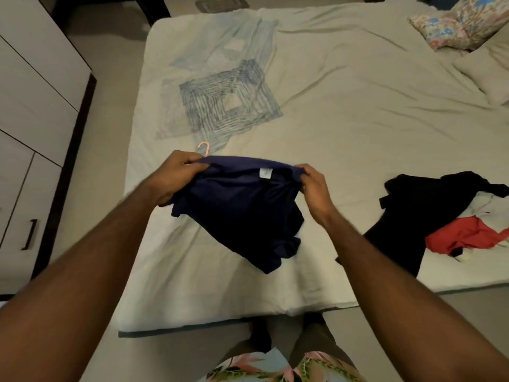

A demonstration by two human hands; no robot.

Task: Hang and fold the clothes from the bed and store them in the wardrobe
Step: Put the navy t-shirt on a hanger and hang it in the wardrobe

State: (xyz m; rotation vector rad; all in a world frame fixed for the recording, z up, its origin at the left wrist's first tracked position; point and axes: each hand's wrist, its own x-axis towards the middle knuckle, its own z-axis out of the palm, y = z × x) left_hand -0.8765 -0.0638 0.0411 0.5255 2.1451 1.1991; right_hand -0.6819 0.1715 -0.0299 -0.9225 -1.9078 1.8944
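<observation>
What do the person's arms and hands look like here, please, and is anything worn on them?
Both forearms are bare right up to the frame's lower edge, with no sleeves in view. The left hand and right hand wear no gloves, and no watch, bracelet or ring is visible on the wrists or fingers.

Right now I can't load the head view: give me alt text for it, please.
Both hands, left hand and right hand, grip the top edge of a navy garment above the bed, its lower part resting on the sheet. A pink hanger hook shows just behind it; a pile of black, red and white clothes lies to the right, a wardrobe at left.
</observation>
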